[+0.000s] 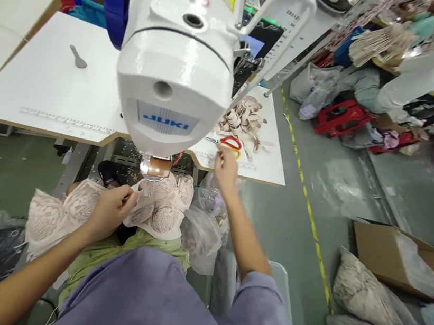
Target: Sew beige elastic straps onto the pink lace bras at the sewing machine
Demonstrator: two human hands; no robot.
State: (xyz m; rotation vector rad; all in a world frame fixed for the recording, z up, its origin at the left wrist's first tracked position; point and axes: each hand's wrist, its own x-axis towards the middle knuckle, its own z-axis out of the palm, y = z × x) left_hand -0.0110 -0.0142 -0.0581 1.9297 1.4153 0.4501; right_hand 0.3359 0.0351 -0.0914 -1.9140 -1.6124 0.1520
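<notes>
My left hand (112, 207) is closed on pale pink lace fabric (159, 203) that lies bunched under the head of a white JUKI sewing machine (177, 56). More of the same lace (54, 213) spreads to the left over my lap. My right hand (226, 168) reaches to the front edge of the white table (51, 82), its fingers curled just below red-handled scissors (230, 143); whether it touches them I cannot tell. A heap of beige strap pieces (242, 118) lies behind the scissors.
Clear plastic bags (201, 235) of fabric sit below the table by my right arm. A yellow floor line (307, 206) runs along the aisle. Cardboard box (396, 260) and stuffed bags (363, 293) stand at right. Another person's sleeve (415, 82) shows at far right.
</notes>
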